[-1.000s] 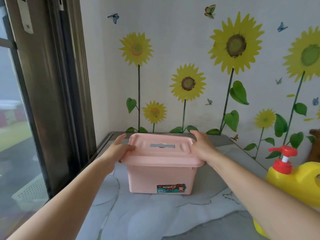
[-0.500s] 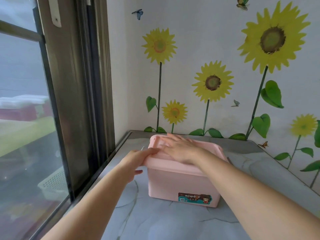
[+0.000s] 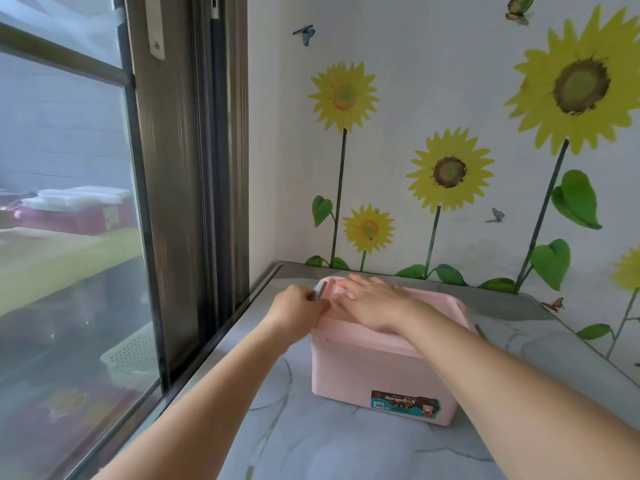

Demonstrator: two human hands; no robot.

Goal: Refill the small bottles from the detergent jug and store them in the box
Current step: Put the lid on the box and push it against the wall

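A pink plastic storage box (image 3: 363, 372) with a printed label on its front stands on the grey marble-patterned counter (image 3: 311, 441), with its pink lid (image 3: 440, 303) on top. My right hand (image 3: 374, 303) lies flat on the lid with straight fingers. At the lid's left end my left hand (image 3: 298, 313) curls its fingers round a grey side latch (image 3: 319, 291). No small bottles and no detergent jug are in view.
A window with a dark frame (image 3: 180, 188) runs along the counter's left edge. The wall (image 3: 450, 98) with sunflower stickers closes off the back and right. A white perforated basket (image 3: 131, 355) lies outside, below the window.
The view has swung left, taking the yellow jug out of sight. My right hand moved from the lid's right end onto its top. My left hand closed on the left latch.
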